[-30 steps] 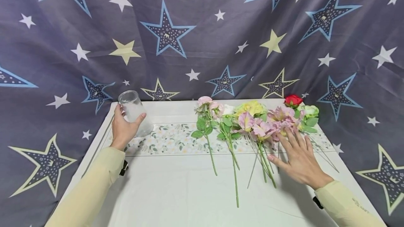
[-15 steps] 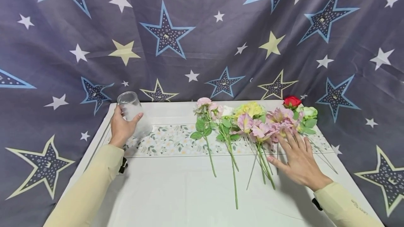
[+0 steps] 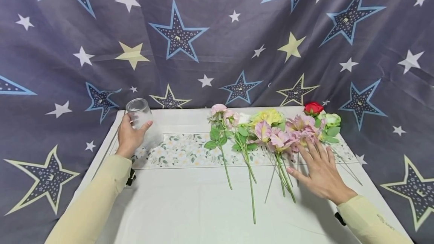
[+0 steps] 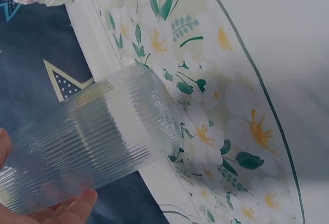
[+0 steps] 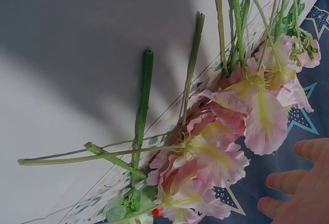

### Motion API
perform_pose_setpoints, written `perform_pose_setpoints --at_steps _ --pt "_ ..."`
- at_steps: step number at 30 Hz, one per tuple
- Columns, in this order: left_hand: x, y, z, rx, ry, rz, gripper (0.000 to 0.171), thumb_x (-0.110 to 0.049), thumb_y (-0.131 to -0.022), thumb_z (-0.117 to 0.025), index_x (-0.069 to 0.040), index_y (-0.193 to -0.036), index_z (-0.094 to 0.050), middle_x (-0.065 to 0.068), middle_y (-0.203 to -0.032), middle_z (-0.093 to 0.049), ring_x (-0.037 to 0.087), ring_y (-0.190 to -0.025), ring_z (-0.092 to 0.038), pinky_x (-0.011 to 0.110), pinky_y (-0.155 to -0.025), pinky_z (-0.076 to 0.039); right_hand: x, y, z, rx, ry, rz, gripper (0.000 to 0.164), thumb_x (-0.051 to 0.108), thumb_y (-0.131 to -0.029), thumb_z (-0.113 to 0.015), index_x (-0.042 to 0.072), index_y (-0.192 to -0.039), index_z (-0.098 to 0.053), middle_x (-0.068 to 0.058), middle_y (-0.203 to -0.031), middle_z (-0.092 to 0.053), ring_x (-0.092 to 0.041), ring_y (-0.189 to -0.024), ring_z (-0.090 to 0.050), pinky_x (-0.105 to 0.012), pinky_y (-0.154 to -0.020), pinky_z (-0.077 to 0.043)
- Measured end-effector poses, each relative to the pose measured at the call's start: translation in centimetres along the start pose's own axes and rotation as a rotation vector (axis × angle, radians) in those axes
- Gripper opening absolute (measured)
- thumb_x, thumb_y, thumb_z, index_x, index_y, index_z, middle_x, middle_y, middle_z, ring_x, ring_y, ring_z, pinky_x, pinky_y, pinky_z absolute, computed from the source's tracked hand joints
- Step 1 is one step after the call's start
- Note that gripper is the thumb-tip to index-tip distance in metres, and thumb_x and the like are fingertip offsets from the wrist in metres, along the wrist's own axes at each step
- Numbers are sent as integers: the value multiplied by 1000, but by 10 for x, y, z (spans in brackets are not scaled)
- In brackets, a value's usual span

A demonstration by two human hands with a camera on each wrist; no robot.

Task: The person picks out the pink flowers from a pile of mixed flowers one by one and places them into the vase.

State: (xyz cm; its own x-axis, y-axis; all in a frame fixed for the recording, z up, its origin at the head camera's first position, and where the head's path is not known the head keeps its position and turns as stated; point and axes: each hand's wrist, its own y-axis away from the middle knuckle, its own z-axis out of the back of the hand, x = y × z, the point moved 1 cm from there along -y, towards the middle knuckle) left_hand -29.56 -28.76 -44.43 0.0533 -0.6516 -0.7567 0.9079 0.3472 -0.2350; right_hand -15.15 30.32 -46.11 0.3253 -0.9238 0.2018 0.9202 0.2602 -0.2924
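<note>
A clear ribbed glass vase [image 3: 144, 119] leans slightly at the left of the table. My left hand [image 3: 129, 135] grips it, fingers on the far side and thumb across the front. In the left wrist view the vase's [image 4: 118, 121] base is over the flowered strip; whether it touches the cloth I cannot tell. My right hand [image 3: 318, 170] is spread, fingers straight, by the artificial pink-purple flowers [image 3: 300, 125]. The right wrist view has those fingertips [image 5: 280, 180] beside the ruffled petals [image 5: 267, 116], and contact is not clear.
Along the flowered strip [image 3: 190, 150] lie pink flowers [image 3: 219, 109], a yellow bloom [image 3: 268, 116], a red rose [image 3: 313, 108] and a pale green flower [image 3: 332, 119]. Their stems [image 3: 252, 199] point toward the near side of the white table [image 3: 190, 206]. A star-patterned curtain [image 3: 217, 48] hangs behind.
The left hand and vase have shifted very slightly left in view, along with a small shift of the whole head view. The right hand keeps its pose over the flowers.
</note>
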Motion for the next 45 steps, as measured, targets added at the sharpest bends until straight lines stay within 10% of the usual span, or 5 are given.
perform_pose_setpoints --at_steps 45 --pt "-23 44 -18 189 122 -189 67 -33 -92 -79 -1 -140 -45 29 -142 -53 45 -130 -55 53 -101 -52 8 -4 -2 1 -1 14 91 59 -94 -63 9 -162 -30 -26 -165 -23 -44 -155 -7 -66 -120 8"
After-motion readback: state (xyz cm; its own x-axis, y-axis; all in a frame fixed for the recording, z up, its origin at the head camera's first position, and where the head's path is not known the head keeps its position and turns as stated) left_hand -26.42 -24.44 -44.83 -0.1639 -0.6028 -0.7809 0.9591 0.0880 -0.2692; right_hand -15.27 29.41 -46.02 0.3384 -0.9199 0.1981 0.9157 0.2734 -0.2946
